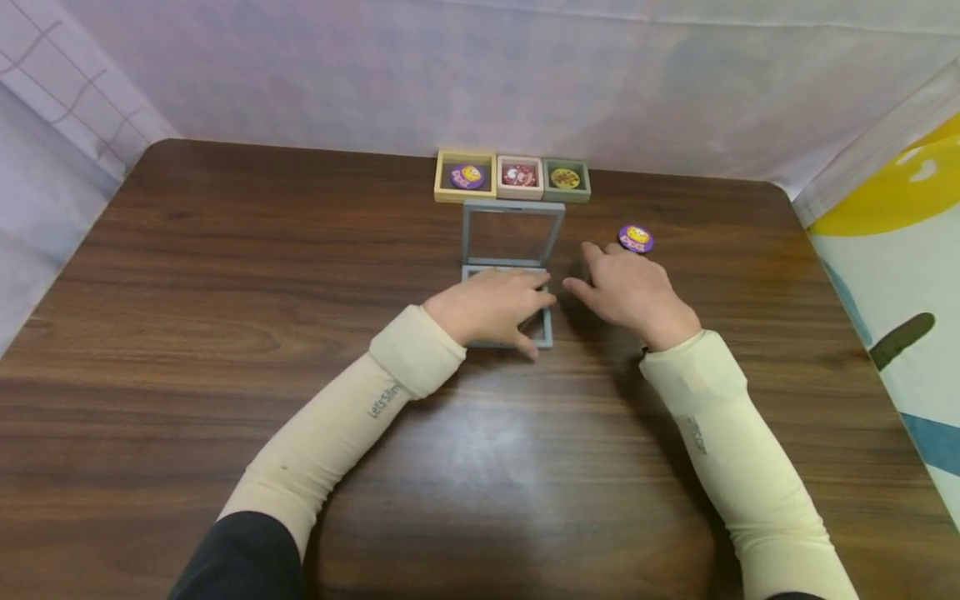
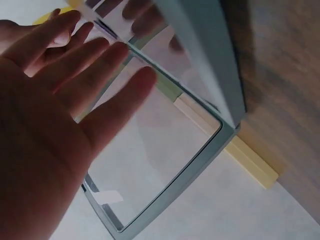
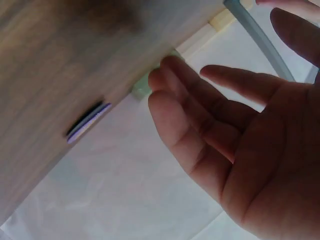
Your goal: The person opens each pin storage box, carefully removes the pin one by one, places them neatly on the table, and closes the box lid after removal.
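A grey-blue hinged display case stands opened on the table, its clear-windowed lid (image 1: 513,206) upright at the back and its base (image 1: 547,332) flat. Over the base lies my left hand (image 1: 495,307), palm down with spread fingers, covering much of it. In the left wrist view those fingers look extended beside the lid (image 2: 175,186), and I cannot tell whether they touch the base. My right hand (image 1: 630,287) is held to the right of the case with fingers loosely bent and nothing in it. Just beyond its fingers, a round purple badge (image 1: 636,238) with a yellow figure lies on the wood.
Behind the case, three small boxes sit side by side: yellow (image 1: 441,197), pink (image 1: 520,196) and green (image 1: 567,197), each with a round badge inside. A pale curtain (image 1: 315,75) hangs along the back edge of the brown table (image 1: 187,333).
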Tool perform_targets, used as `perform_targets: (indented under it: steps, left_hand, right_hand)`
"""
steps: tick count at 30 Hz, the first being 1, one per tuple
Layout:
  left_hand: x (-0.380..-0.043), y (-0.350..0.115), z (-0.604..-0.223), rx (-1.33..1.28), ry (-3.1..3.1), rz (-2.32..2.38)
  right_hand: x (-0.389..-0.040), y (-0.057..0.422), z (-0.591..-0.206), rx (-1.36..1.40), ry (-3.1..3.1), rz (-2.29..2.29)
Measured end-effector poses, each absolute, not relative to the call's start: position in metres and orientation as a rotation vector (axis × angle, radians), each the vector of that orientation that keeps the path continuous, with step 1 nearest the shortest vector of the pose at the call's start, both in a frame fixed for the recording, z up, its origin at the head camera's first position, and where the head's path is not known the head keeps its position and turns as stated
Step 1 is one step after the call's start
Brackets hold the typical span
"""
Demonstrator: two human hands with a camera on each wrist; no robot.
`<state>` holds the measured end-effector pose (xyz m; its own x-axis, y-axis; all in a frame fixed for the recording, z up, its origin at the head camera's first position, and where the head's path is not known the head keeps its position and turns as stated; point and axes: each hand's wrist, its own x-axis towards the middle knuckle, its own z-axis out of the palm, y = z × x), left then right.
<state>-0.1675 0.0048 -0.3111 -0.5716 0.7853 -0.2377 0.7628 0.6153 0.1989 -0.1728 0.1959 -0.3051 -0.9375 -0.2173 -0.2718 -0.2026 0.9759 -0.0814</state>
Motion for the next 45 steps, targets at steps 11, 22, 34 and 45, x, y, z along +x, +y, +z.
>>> perform_targets:
  steps: [11, 22, 34, 45]
  left_hand:
    - [-0.171, 0.002, -0.314, 1.202, 2.518, 0.063]
    - [-0.171, -0.004, -0.318, 1.116, 2.497, 0.106]
    - [-0.180, -0.065, -0.313, 0.988, 2.491, 0.246]
    - [-0.190, -0.120, -0.306, 0.850, 2.512, 0.236]
  right_hand:
    - [-0.179, 0.195, -0.311, -0.309, 2.825, -0.090]
    - [-0.179, 0.195, -0.321, -0.327, 2.787, -0.088]
    - [-0.176, 0.196, -0.318, -0.337, 2.805, -0.115]
    - [-0.176, 0.200, -0.315, -0.325, 2.805, -0.123]
